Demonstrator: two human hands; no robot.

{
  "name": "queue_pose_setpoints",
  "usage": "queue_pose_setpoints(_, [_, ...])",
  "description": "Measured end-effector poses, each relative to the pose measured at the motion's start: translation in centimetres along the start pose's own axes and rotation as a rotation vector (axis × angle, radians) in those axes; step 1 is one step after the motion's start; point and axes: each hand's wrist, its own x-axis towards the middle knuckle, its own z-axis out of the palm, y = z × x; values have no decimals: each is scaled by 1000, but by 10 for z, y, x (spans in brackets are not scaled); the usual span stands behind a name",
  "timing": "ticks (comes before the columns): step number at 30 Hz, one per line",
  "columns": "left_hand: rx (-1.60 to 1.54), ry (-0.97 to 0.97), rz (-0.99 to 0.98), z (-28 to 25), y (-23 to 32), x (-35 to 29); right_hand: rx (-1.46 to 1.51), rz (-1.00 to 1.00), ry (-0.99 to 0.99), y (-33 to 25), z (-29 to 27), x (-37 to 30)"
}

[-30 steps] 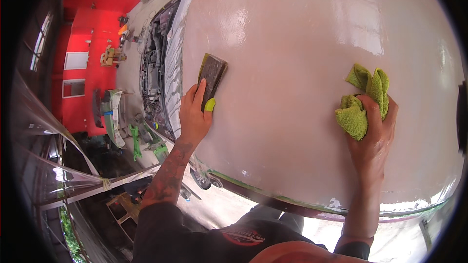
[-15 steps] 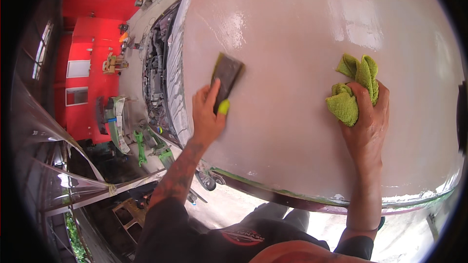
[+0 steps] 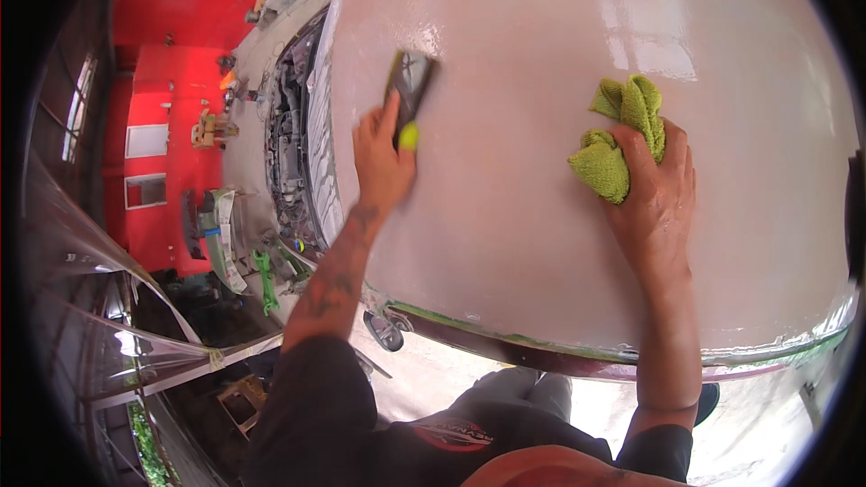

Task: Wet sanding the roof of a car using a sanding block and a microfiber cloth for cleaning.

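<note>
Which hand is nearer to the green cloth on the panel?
Right. The right hand presses the green cloth against the pale panel; the left hand holds a dark sanding block, apart.

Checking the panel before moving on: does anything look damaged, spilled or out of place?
Nothing stands out. The pale panel looks wet and even; the left hand presses a dark sanding block flat on it, and the right hand holds a green cloth.

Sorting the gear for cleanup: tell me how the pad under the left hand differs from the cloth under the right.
The pad is dark, flat and rectangular; the cloth is bright yellow-green, soft and bunched into folds. The left hand presses the pad with fingers stretched along it; the right hand grips the cloth crumpled at the fingertips. Both rest on the same pale, glossy panel.
</note>
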Motion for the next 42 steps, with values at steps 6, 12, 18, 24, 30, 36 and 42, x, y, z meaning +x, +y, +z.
queue_pose_setpoints(6, [-43,-67,34,-17,31,-21,-42,20,-48,-4,-1,-3])
queue_pose_setpoints(12, [183,-94,-180,11,-12,149,-12,-7,-37,-7,-4,1])
queue_pose_setpoints(18, [-47,-89,43,-11,83,-47,3,-11,28,1,10,0])
queue_pose_setpoints(24, [-13,-143,-3,-8,71,45,-7,-30,56,-7,6,0])
queue_pose_setpoints(30, [175,-96,-119,6,61,129,-1,-46,107,-8,12,4])
queue_pose_setpoints(36, [48,-67,140,-11,124,-100,-30,-44,109,5,16,1])
queue_pose_setpoints(42, [105,57,88,-8,57,22,-44,-65,139,-10,8,5])
